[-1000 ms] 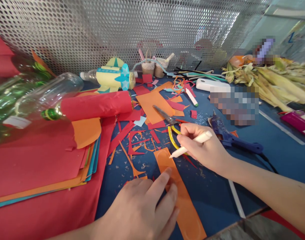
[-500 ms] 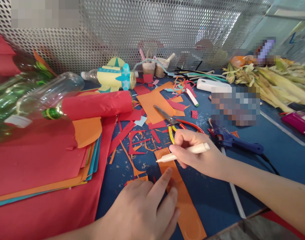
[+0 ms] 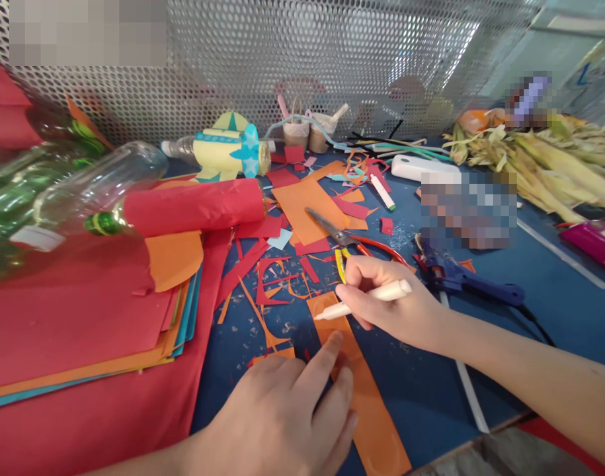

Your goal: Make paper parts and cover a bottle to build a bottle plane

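An orange paper strip runs from the middle of the blue table down to its front edge, with faint curved marks near both ends. My left hand lies over the strip's left side, fingers spread and pressing on it. In my right hand is a white marker, pinched between thumb and fingers, its tip at the strip's far end. Just beyond the right hand are scissors with red and yellow handles, partly on an orange sheet. Red and orange scraps are scattered to the left.
Stacked coloured paper and a red-wrapped bottle are at the left. Clear bottles lie behind. A blue glue gun with a cord rests right of the right hand. Dried husks and a metal mesh are farther back.
The marker tip has moved slightly to the right, from the strip's left edge onto its far end. My left hand has stayed in place on the strip.
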Demonstrator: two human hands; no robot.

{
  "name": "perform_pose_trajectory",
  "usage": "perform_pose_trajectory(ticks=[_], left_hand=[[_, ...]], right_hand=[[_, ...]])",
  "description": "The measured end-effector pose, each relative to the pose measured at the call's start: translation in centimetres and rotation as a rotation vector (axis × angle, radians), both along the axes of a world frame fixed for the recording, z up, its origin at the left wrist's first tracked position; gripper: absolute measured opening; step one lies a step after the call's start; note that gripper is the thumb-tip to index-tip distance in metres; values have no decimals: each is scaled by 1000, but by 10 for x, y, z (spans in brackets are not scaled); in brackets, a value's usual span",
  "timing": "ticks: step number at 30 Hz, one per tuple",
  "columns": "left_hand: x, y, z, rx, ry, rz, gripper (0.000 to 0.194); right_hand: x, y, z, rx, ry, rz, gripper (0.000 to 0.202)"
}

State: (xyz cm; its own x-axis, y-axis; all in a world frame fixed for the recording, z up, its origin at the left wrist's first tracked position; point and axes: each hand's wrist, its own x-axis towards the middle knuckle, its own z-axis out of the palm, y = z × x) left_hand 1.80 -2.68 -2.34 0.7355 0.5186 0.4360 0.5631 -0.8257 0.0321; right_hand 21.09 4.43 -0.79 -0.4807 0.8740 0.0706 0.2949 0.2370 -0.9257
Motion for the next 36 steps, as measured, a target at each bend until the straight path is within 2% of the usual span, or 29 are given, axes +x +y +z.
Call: perform_pose_trajectory(ticks=[9,15,17,31,36], left_hand=[[1,1,1,-31,1,-7,28],[-1,-1,2,-7,9,1,32],[-1,-1,2,-2,11,3,32],[0,-1,0,-19,-2,-5,29],[1,3,4,-43,-40,12,27]], right_hand=[[0,0,1,-21,-16,-9,28],[1,3,9,61,54,-225,32],[2,4,10,66,41,-256,33],[1,5,9,95,-19,-225,31],[1,4,11,65,91,-278,32]])
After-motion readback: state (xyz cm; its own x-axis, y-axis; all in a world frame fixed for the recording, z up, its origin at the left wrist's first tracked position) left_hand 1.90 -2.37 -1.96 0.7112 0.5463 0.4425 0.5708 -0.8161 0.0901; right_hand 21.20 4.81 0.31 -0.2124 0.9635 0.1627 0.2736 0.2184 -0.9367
